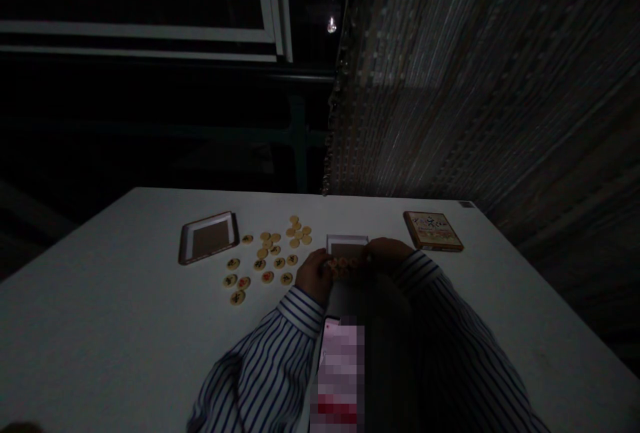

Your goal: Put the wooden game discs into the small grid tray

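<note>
In dim light, a small shallow box point(349, 239) with white inner walls lies on the table between my hands. Several round xiangqi pieces point(343, 263) stand together in its near part, in shadow. My left hand point(315, 275) is closed at the box's left side, fingers bent at the rim beside the pieces. At the opposite side, my right hand point(389, 251) is curled over the right edge, its fingertips dark and partly hidden. More xiangqi pieces point(267, 277) are scattered left of my left hand, some showing black or red characters, others plain side up.
An open lid or tray point(210, 239) lies at the left of the white table point(135, 313). A closed printed box point(433, 230) is at the right. A lit phone point(330, 359) lies between my forearms. A string curtain point(415, 86) hangs behind the table's right side.
</note>
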Demonstrator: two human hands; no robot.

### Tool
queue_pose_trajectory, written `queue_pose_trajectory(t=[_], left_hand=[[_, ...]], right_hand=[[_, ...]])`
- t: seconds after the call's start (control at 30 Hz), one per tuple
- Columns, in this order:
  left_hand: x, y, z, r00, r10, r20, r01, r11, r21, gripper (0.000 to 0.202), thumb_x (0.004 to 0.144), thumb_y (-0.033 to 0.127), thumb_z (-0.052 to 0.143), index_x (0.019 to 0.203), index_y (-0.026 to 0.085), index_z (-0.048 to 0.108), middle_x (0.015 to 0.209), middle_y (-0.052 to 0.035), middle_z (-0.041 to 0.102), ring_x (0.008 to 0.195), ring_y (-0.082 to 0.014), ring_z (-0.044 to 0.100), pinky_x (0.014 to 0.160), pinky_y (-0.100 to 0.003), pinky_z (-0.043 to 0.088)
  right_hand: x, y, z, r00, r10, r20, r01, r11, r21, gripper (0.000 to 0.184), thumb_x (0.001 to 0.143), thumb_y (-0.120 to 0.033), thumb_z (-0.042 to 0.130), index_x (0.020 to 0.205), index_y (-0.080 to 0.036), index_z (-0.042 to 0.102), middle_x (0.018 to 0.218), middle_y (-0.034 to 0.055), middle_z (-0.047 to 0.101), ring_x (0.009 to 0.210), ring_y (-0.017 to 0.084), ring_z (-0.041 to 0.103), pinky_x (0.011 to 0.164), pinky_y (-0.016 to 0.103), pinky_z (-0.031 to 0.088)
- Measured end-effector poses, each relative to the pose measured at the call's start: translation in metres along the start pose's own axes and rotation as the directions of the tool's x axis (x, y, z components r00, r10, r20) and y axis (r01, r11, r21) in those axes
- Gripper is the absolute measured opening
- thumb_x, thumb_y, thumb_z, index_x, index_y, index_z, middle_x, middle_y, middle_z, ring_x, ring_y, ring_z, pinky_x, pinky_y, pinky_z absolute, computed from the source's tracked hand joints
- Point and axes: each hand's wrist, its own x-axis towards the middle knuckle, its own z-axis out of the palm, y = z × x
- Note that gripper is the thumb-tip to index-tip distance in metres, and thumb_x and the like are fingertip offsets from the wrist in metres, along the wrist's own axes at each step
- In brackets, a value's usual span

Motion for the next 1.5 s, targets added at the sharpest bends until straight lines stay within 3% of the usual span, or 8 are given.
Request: queue_pose_trajectory(t=[0.27,0.73,1.07,1.5], left_hand=[[0.001,-0.001,0.001,1.0,-0.011,0.001,0.011,1.0,-0.004,0.028,0.066,0.007,0.048,0.088,0.015,0.064,0.107,-0.0095,0.061,0.1,-0.0195,0.056,0.089,-0.037,0.045],[0.001,-0.002,0.002,1.0,-0.003,-0.009,0.002,1.0,-0.016,0.027,0.066,0.007,0.049,0.087,0.017,0.064,0.106,-0.0085,0.061,0.099,-0.0182,0.056,0.089,-0.036,0.046],[0.0,0.0,0.0,1.0,-0.009,0.0,0.009,1.0,-0.008,0.027,0.068,0.009,0.049,0.088,0.018,0.064,0.107,-0.0076,0.061,0.099,-0.018,0.056,0.09,-0.035,0.045],[0.0,0.0,0.001,1.0,0.008,-0.018,-0.009,1.0,-0.006,0.027,0.066,0.007,0.048,0.086,0.017,0.064,0.105,-0.0081,0.062,0.099,-0.0184,0.057,0.089,-0.036,0.045]], right_hand=[[-0.003,-0.002,-0.001,1.0,-0.001,-0.015,0.001,1.0,-0.014,0.029,0.071,-0.027,0.05,0.096,-0.026,0.065,0.095,0.0076,0.065,0.088,0.022,0.06,0.068,0.029,0.044],[-0.004,0.0,-0.001,0.998,-0.022,-0.058,0.02,0.999,-0.031,0.031,0.072,-0.037,0.05,0.097,-0.024,0.064,0.093,0.008,0.065,0.086,0.022,0.059,0.067,0.029,0.043],[-0.006,-0.021,-0.008,0.994,-0.075,-0.083,0.071,0.996,-0.056,0.036,0.077,-0.046,0.042,0.097,-0.026,0.064,0.098,0.0088,0.064,0.087,0.022,0.06,0.067,0.029,0.044],[-0.007,-0.027,-0.01,0.992,-0.086,-0.088,0.079,0.994,-0.075,0.04,0.078,-0.05,0.04,0.096,-0.024,0.064,0.096,0.0104,0.064,0.086,0.023,0.06,0.067,0.032,0.045]])
